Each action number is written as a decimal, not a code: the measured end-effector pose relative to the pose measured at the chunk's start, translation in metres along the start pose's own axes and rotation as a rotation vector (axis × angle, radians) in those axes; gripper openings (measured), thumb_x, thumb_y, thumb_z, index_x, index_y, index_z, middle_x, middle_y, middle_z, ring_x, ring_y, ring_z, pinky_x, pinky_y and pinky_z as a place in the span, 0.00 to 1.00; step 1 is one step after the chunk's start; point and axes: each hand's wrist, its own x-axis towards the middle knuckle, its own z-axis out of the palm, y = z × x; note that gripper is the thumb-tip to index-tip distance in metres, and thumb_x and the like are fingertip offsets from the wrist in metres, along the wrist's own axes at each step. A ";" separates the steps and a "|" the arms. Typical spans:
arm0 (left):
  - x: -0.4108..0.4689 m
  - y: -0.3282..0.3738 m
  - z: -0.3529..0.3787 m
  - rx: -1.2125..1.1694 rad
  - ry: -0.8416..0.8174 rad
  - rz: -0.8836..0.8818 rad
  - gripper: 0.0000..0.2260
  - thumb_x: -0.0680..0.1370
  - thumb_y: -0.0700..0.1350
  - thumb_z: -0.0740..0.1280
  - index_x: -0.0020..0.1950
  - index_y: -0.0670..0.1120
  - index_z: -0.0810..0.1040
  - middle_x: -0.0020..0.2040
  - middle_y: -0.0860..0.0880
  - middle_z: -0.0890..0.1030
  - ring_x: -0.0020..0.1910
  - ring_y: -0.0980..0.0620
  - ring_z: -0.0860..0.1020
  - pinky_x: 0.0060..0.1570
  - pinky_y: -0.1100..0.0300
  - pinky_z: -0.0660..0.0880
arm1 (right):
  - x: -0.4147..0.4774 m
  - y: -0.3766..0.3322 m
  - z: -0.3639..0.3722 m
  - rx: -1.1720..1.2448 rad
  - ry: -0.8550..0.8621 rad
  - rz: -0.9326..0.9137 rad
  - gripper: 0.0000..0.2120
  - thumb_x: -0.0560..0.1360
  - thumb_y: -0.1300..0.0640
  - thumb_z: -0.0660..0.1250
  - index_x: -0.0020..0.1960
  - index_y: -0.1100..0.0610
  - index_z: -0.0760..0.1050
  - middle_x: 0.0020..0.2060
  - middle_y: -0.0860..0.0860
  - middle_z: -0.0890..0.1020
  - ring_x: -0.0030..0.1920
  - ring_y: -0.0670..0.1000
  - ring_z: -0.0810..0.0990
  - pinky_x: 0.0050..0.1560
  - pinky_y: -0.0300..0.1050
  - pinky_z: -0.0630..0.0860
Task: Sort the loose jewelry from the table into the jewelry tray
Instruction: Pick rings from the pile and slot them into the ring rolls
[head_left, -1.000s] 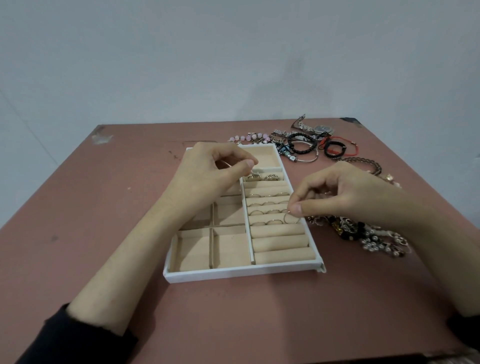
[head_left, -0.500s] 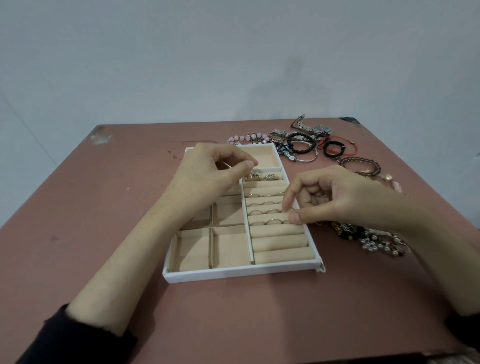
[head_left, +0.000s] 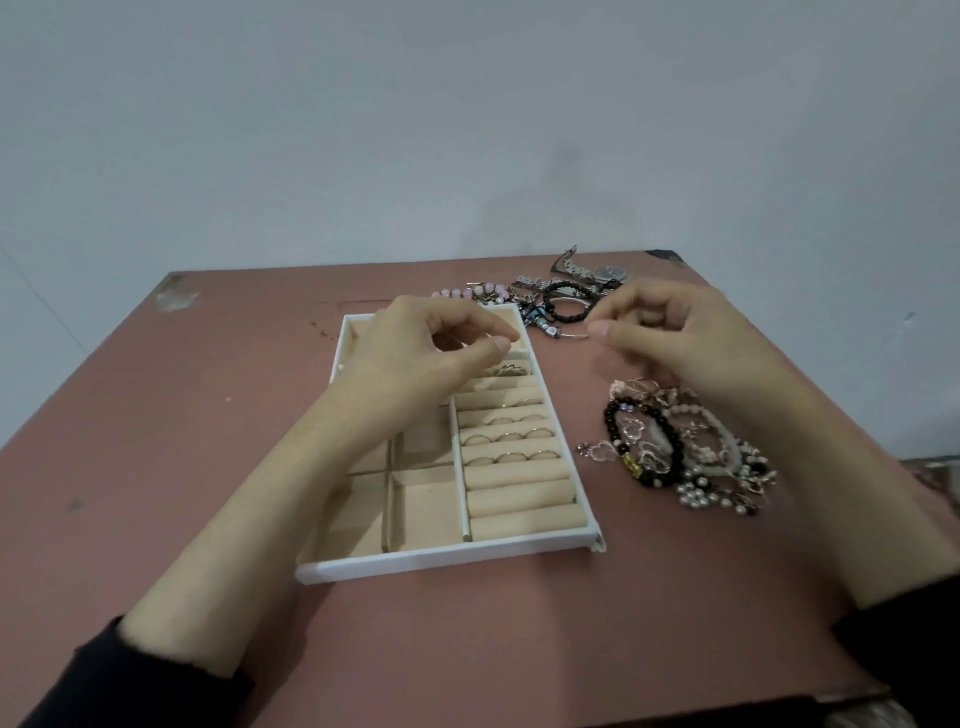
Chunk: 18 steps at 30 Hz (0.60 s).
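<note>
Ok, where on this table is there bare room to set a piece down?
Bare table left of the tray, and the wide strip between its near wall and the table's front edge. Inside, the near-left compartments and the three nearest ring rolls look empty. Crowded: the bracelet heap right of the tray and the far heap beyond it.

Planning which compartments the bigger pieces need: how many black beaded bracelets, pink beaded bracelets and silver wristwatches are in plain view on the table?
Black beaded bracelets: 2
Pink beaded bracelet: 1
Silver wristwatch: 1
Total: 4
The right hand covers part of the far pile, so more may lie under it.
</note>
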 end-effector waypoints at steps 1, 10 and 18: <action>0.005 0.005 0.004 0.042 -0.035 0.021 0.04 0.74 0.45 0.70 0.45 0.51 0.83 0.33 0.55 0.81 0.34 0.60 0.76 0.35 0.72 0.69 | 0.003 0.003 -0.005 0.025 0.074 0.013 0.03 0.73 0.60 0.70 0.41 0.53 0.79 0.26 0.47 0.74 0.26 0.44 0.70 0.26 0.33 0.65; 0.058 0.034 0.062 0.343 -0.325 0.138 0.06 0.73 0.46 0.71 0.49 0.50 0.82 0.36 0.56 0.80 0.37 0.62 0.76 0.39 0.70 0.71 | 0.011 0.020 -0.023 0.156 0.360 0.123 0.03 0.74 0.62 0.68 0.43 0.56 0.78 0.25 0.44 0.76 0.24 0.41 0.70 0.24 0.31 0.66; 0.083 0.033 0.087 0.474 -0.579 0.086 0.12 0.70 0.47 0.74 0.52 0.47 0.81 0.41 0.53 0.82 0.39 0.58 0.77 0.39 0.67 0.70 | 0.013 0.022 -0.022 0.144 0.370 0.151 0.04 0.74 0.62 0.67 0.41 0.55 0.78 0.22 0.42 0.76 0.25 0.43 0.70 0.28 0.35 0.70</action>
